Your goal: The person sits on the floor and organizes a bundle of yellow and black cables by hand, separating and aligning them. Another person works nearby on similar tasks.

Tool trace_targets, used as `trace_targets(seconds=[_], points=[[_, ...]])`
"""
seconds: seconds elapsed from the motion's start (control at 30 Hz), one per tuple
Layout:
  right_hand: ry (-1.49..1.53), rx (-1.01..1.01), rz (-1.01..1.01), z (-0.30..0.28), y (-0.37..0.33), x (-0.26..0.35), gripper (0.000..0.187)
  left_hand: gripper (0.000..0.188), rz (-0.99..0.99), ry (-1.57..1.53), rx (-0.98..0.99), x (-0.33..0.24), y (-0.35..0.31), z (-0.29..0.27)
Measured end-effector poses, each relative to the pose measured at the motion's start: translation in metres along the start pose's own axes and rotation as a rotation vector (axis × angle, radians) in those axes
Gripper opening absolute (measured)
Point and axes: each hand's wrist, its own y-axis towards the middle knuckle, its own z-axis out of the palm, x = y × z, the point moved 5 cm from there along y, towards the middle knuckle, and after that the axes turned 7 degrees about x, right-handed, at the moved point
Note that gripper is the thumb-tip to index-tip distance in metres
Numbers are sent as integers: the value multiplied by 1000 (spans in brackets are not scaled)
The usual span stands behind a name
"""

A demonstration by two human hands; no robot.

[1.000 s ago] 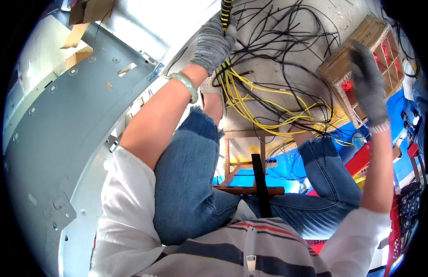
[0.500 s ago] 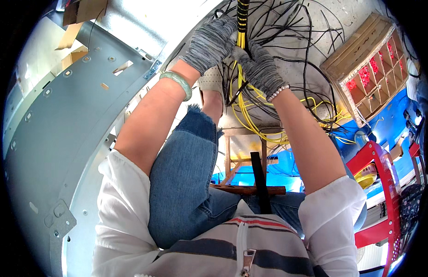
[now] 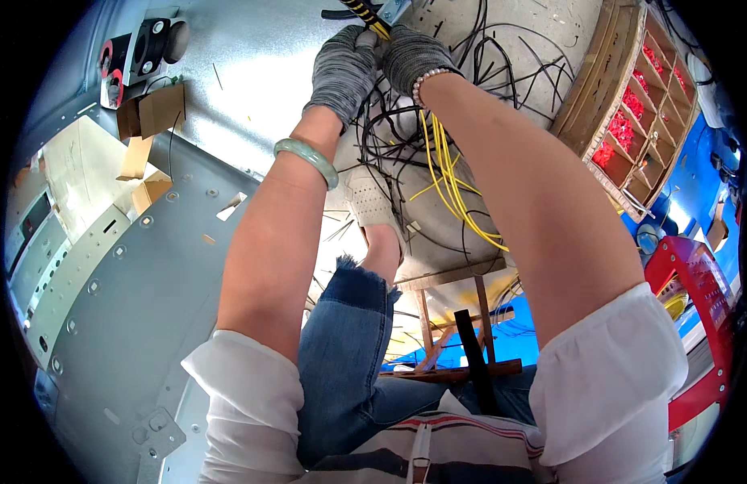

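Observation:
A bundle of yellow wires wrapped in black point(image 3: 362, 10) slants down between my hands at the top of the view. My left hand point(image 3: 344, 74), in a grey knit glove, is closed around its lower end. Close against it, my right hand point(image 3: 414, 60), gloved alike, also grips the bundle; its fingertips are partly hidden. Below my right wrist, loose yellow wires point(image 3: 448, 181) hang in a long loop. Black wires point(image 3: 381, 133) lie tangled under both hands.
To the left stands a large grey metal panel point(image 3: 168, 298) with holes. A cardboard compartment box point(image 3: 567, 129) with red pieces is at the far right, above a red perforated frame point(image 3: 700, 323). An open small carton point(image 3: 160, 109) sits at upper left. My shoe point(image 3: 369, 198) is below the wires.
Both hands have moved up and slightly left with the wire bundle, which now tilts to the left. The view has shifted, showing more of the metal surface at upper left.

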Motion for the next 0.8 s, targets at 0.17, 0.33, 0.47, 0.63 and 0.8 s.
trace_targets(seconds=[0.17,0.33,0.47,0.63,0.8], points=[[-87,-118,-110,6,3,-12,26,33,-17,-208,234,-6,-12,7],[-197,-108,-226,6,-6,-25,29,32,184,89,397,-21,-61,27],[-118,-185,-224,20,0,-48,38,33,260,178,477,-46,-92,37],[309,-294,-165,16,-59,-56,49,29,311,281,474,-64,-114,19],[707,-211,-187,35,-83,-51,37,24,68,-457,79,0,-93,21]])
